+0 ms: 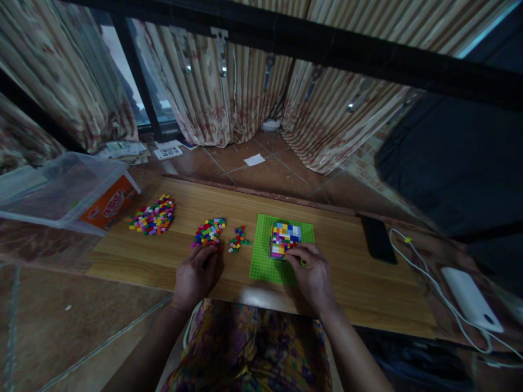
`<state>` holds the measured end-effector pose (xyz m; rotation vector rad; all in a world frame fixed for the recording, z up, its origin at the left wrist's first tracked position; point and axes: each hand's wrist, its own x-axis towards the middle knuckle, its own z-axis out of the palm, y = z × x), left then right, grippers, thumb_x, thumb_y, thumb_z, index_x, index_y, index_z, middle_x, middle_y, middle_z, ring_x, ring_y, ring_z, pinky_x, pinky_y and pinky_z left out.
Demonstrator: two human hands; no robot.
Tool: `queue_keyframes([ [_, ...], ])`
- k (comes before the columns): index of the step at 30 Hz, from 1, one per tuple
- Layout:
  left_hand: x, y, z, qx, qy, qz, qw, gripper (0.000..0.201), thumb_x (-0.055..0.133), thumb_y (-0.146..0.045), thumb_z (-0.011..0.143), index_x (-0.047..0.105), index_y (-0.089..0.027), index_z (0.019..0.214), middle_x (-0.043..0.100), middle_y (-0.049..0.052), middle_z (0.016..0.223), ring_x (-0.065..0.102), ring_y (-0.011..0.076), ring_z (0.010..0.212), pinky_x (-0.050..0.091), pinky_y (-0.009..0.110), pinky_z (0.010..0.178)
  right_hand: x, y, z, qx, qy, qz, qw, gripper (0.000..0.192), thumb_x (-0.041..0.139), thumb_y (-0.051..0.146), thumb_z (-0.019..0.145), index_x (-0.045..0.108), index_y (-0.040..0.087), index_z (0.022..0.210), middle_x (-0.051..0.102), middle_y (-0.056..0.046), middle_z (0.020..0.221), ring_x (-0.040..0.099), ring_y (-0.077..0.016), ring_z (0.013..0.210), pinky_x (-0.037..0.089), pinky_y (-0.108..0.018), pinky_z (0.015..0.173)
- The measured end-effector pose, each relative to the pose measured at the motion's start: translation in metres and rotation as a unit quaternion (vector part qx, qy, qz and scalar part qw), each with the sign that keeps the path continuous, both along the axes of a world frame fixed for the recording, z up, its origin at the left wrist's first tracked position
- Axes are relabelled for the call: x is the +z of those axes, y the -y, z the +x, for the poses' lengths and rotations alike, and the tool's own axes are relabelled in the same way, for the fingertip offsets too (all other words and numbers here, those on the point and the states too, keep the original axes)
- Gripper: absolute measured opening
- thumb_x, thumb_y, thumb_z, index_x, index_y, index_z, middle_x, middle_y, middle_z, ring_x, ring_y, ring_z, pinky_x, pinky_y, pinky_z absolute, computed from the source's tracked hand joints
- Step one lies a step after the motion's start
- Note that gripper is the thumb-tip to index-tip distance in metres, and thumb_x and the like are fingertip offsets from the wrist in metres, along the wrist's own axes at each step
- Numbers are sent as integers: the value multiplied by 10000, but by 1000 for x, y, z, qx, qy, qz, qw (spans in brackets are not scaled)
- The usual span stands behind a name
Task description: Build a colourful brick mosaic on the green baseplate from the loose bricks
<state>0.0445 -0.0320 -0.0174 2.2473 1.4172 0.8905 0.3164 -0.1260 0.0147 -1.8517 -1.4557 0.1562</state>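
Note:
A green baseplate lies on a low wooden board, with a block of many-coloured small bricks built on it. My right hand rests on the plate's near right side, its fingertips touching the lower edge of the built block. Whether it pinches a brick I cannot tell. My left hand lies on the board with fingers curled, touching the near edge of a middle pile of loose bricks. A small pile lies between that and the plate. A larger pile sits further left.
A clear plastic tub with an orange label stands at the board's left end. A black phone lies at the right, beside a white cable and a white power bank. Tiled floor, papers and curtains lie beyond.

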Motion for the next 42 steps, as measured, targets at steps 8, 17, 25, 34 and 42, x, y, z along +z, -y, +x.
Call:
queue_keyframes([
  [8,3,2,1,-6,7,0,1000,210,487,-321,885,637,-222,994,678,43,994,642,176,931,512,269,817,-5,2,-2,-2,9,16,1000,154,597,308,847,724,234,800,651,-41,874,602,-178,830,490,-313,756],
  [17,-2,3,0,2,5,-10,1000,213,482,-317,894,633,-228,1015,669,39,1052,646,164,937,511,260,811,-13,5,-6,14,71,41,997,211,518,267,901,723,230,867,655,-53,932,606,-176,874,511,-325,805],
  [25,2,3,1,-3,9,-13,1000,195,489,-310,889,634,-227,990,674,41,1023,646,165,928,510,260,811,-16,6,-7,18,74,55,996,214,516,264,903,726,223,885,670,-61,936,628,-179,884,527,-342,829],
  [34,0,5,-2,0,86,-23,996,186,482,-241,885,624,-212,1002,654,55,1013,630,160,928,515,279,812,-7,19,-19,-21,31,113,993,155,563,247,882,706,231,939,663,-51,940,633,-172,870,525,-329,823],
  [42,6,11,-5,135,135,30,981,174,434,-148,865,570,-195,962,594,54,909,589,168,874,508,311,784,-1,2,-83,95,-12,56,994,190,507,249,905,696,250,924,658,-45,941,621,-174,873,504,-318,810],
])
